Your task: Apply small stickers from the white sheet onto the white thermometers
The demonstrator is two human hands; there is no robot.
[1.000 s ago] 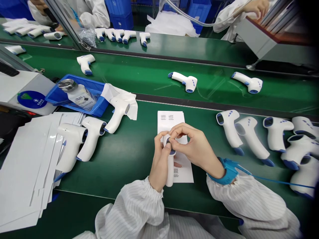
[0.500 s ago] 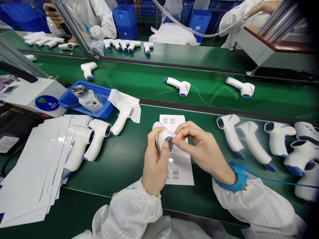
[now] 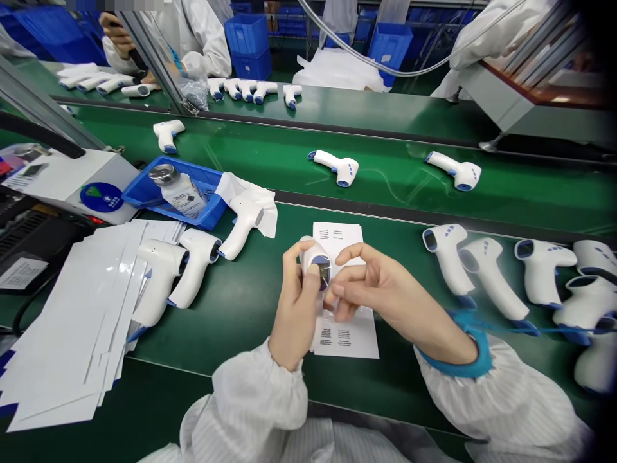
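White handheld thermometer, round dark sensor end showing, held upright above printed sheet.

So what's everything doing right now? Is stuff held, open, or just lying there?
left hand, closed around the thermometer
thermometer, held up, dark screen showing
right hand, open, fingers spread beside the thermometer
paper sheet, flat on the green belt
blue tray, sitting on the belt's edge
bottle, leaning in the tray, capped
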